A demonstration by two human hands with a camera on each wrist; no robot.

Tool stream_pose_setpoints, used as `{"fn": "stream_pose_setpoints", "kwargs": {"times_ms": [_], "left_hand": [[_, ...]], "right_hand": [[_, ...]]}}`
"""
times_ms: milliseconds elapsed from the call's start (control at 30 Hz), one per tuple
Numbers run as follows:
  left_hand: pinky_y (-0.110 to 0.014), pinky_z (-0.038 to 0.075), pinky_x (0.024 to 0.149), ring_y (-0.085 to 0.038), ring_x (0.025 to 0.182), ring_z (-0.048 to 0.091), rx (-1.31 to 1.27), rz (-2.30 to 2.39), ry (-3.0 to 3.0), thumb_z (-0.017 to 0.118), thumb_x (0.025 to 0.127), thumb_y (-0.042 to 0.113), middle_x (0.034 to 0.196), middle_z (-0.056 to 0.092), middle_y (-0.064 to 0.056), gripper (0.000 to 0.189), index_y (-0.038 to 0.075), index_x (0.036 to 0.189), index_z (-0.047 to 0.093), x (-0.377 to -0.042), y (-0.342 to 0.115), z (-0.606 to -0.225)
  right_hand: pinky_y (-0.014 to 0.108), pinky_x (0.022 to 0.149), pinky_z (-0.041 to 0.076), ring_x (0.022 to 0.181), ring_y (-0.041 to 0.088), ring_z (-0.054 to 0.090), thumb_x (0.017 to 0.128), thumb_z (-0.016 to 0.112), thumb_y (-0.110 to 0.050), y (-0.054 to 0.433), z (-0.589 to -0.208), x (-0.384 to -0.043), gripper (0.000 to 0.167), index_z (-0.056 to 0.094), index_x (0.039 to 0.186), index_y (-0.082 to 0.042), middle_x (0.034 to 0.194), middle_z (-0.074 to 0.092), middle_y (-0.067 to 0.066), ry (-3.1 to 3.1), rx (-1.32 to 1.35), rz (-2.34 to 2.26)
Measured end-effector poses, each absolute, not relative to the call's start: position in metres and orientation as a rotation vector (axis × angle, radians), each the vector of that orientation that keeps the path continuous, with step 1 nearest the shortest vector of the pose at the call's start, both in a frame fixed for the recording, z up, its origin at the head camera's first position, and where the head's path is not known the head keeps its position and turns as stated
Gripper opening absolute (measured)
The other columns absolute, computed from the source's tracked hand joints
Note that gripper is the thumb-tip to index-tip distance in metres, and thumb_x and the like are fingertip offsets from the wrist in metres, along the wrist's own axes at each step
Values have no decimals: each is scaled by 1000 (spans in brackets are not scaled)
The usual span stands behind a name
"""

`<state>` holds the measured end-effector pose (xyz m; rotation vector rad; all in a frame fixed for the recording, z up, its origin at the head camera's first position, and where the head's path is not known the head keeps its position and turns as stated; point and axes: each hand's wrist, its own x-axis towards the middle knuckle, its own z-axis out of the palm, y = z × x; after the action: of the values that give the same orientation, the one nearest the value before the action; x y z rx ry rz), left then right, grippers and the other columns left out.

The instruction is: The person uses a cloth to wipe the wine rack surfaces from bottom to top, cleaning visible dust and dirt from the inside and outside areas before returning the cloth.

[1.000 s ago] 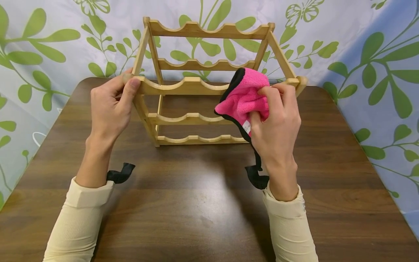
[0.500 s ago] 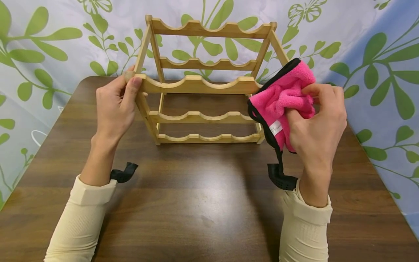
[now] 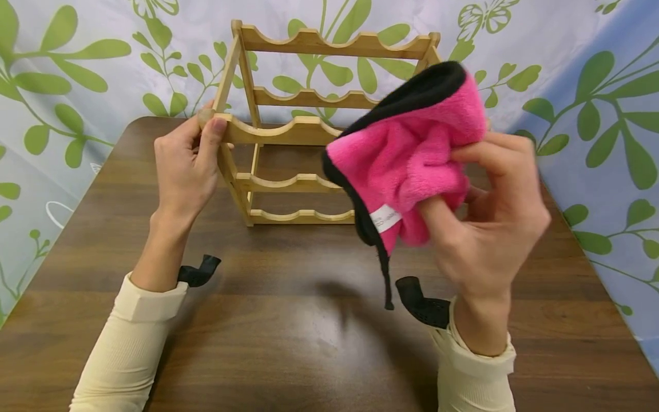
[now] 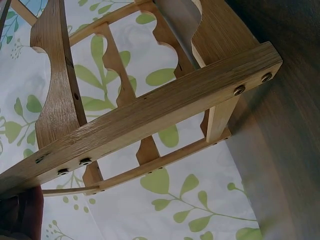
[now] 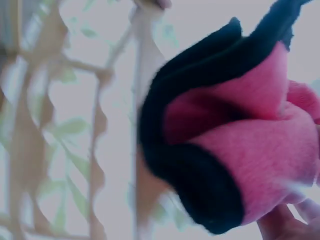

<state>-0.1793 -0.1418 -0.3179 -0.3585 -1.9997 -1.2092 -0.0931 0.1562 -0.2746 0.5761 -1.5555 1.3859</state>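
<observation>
A light wooden bottle rack (image 3: 288,133) with scalloped rails stands on the table. My left hand (image 3: 184,163) grips its near upper left corner, thumb on the front rail's end. A screwed side post of the rack (image 4: 150,115) crosses the left wrist view. My right hand (image 3: 489,214) pinches a bunched pink cloth (image 3: 396,171) with black edging and a white tag, held up in front of the rack's right side. That part of the rack is hidden. In the right wrist view the folded cloth (image 5: 270,155) hangs apart from the blurred rack (image 5: 30,135).
The brown wooden table (image 3: 288,343) extends under and in front of the rack. Behind it hangs a white leaf-patterned backdrop (image 3: 170,63). Black straps (image 3: 199,271) stick out from both wrists, and a thin white loop (image 3: 54,214) lies at the left edge.
My right hand first moved right along the rack's front, then drew the cloth off the rail, nearer the camera and back leftward. The left hand keeps its grip on the corner.
</observation>
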Motion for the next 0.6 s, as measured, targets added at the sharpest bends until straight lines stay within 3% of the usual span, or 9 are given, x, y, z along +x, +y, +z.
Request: {"fn": "stream_pose_setpoints", "kwargs": {"times_ms": [133, 233, 300, 600], "left_hand": [[-15, 43, 59, 2, 62, 58, -368, -1190, -1999, 60, 99, 9, 67, 66, -14, 24, -7, 86, 72, -177, -142, -318], [-15, 41, 54, 2, 59, 56, -389, -1155, -2002, 61, 99, 11, 66, 66, -12, 25, -7, 85, 72, -175, -144, -320], [-14, 41, 54, 2, 61, 57, -415, -1124, -2003, 61, 99, 12, 67, 66, -12, 27, -8, 84, 71, -176, -144, -320], [-12, 40, 54, 9, 61, 55, -390, -1075, -2014, 61, 100, 19, 69, 67, -16, 32, -8, 87, 71, -175, -144, -321]], "right_hand": [[25, 64, 46, 91, 34, 56, 80, 70, -3, 120, -287, -98, 18, 66, 93, 10, 98, 62, 24, -1619, 744, 1270], [34, 77, 49, 90, 33, 60, 83, 68, -2, 98, -299, -103, 15, 67, 94, 7, 97, 62, 24, -1642, 836, 1131], [37, 77, 51, 89, 33, 61, 83, 69, 0, 89, -307, -106, 14, 68, 96, 6, 99, 61, 24, -1648, 877, 1043], [35, 93, 51, 100, 33, 61, 85, 72, -2, 66, -349, -127, 21, 71, 105, 2, 109, 62, 20, -1752, 953, 818]]}}
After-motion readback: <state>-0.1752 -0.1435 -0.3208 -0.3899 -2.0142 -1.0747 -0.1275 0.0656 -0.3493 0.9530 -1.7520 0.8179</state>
